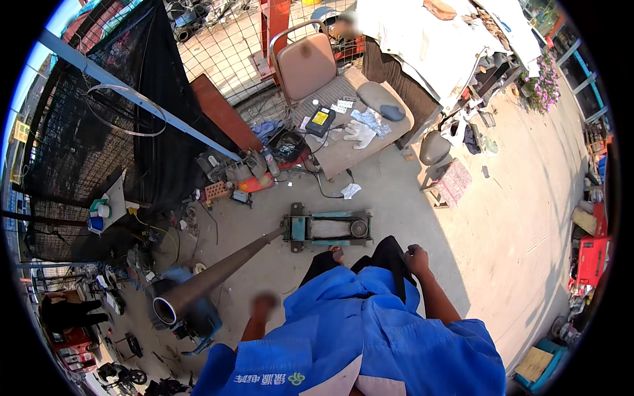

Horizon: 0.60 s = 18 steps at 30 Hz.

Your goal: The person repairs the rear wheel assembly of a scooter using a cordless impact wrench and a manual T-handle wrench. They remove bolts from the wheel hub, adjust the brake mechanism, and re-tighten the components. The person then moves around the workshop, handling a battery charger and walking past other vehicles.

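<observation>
A floor jack point(330, 228) with a green-blue frame lies on the concrete just ahead of my feet. From its left end a long rusty pipe point(221, 274) slants up toward the camera, its hollow end nearest me. My left hand point(265, 304) hangs to the right of the pipe, apart from it and smeared by motion, so its fingers do not show. My right hand point(417, 261) is beside my right knee with the fingers curled in. A small dark patch shows at its fingertips, too small to name.
Ahead stands a worn bench seat point(343, 148) holding a white glove point(360, 134) and a black-and-yellow box point(320, 121). To its right is a small stool point(452, 183). Bottles and a brick point(215, 191) clutter the left. A red toolbox point(590, 259) stands far right.
</observation>
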Each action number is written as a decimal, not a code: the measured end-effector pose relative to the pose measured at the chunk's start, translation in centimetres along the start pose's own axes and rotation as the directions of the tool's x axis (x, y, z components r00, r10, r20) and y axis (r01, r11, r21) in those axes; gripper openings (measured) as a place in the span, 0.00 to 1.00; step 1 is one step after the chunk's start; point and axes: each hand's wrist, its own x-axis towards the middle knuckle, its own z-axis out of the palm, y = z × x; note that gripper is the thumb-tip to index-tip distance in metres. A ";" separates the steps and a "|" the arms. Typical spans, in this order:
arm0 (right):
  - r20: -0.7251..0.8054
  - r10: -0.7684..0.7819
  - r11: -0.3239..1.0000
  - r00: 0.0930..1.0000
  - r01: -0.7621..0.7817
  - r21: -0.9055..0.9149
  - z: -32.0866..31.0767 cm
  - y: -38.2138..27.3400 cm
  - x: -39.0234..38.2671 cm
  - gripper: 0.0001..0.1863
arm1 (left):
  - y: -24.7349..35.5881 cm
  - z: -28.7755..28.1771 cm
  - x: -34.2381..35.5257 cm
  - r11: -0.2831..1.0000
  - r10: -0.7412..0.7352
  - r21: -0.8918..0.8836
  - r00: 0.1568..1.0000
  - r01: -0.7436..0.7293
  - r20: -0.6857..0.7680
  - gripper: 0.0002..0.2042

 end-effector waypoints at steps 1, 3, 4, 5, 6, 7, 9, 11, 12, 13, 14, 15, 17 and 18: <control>0.018 -0.062 0.998 0.998 0.062 -0.015 -0.9 -1.3 2.8 0.20 | 1.4 1.4 -0.5 0.999 0.022 -0.034 0.999 -0.023 -0.023 0.11; 0.056 -0.196 0.980 0.979 0.197 -0.007 -2.5 -5.0 8.7 0.18 | 4.8 4.3 -2.0 0.992 0.067 -0.099 0.995 -0.074 -0.074 0.11; 0.070 -0.323 0.944 0.944 0.326 -0.044 -3.2 -7.5 11.7 0.17 | 5.0 5.4 -3.1 0.989 0.036 -0.136 0.990 -0.055 -0.136 0.12; 0.109 -0.367 0.924 0.924 0.376 -0.068 -3.7 -9.8 15.0 0.17 | 8.4 7.6 -5.2 0.963 -0.112 -0.261 0.980 0.066 -0.167 0.13; 0.153 -0.410 0.902 0.899 0.425 -0.083 -3.8 -12.1 18.3 0.18 | 11.9 9.5 -7.5 0.903 -0.263 -0.395 0.944 0.168 -0.199 0.14; 0.192 -0.449 0.873 0.872 0.475 -0.113 -4.4 -15.2 20.8 0.19 | 15.4 11.6 -9.8 0.815 -0.406 -0.526 0.887 0.242 -0.222 0.15; 0.251 -0.545 0.773 0.800 0.595 -0.219 -4.6 -19.7 26.5 0.22 | 16.7 16.0 -12.8 0.715 -0.594 -0.604 0.761 0.353 -0.260 0.09; 0.316 -0.621 0.650 0.717 0.697 -0.305 -2.6 -21.4 33.1 0.24 | 5.9 19.5 -16.7 0.794 -0.500 -0.477 0.851 0.377 -0.161 0.09; 0.365 -0.668 0.568 0.649 0.761 -0.313 -1.5 -23.3 36.3 0.24 | 6.4 23.4 -18.0 0.774 -0.554 -0.463 0.815 0.431 -0.168 0.09; 0.457 -0.655 0.485 0.602 0.799 -0.357 -0.9 -26.0 38.8 0.25 | 8.3 26.8 -18.0 0.735 -0.612 -0.486 0.771 0.473 -0.176 0.09; 0.549 -0.625 0.405 0.555 0.832 -0.380 -0.2 -28.6 40.3 0.26 | 10.4 30.0 -18.2 0.696 -0.661 -0.512 0.727 0.503 -0.184 0.09; 0.632 -0.580 0.322 0.514 0.857 -0.401 0.4 -30.3 42.0 0.27 | 12.8 32.9 -17.8 0.656 -0.696 -0.553 0.695 0.514 -0.180 0.09; 0.650 -0.621 0.180 0.438 0.887 -0.426 3.1 -31.7 45.8 0.29 | 17.6 37.3 -15.6 0.596 -0.739 -0.617 0.651 0.514 -0.171 0.09; 0.660 -0.645 0.101 0.384 0.900 -0.425 4.7 -32.6 47.5 0.30 | 19.6 39.3 -14.7 0.571 -0.755 -0.649 0.633 0.502 -0.174 0.09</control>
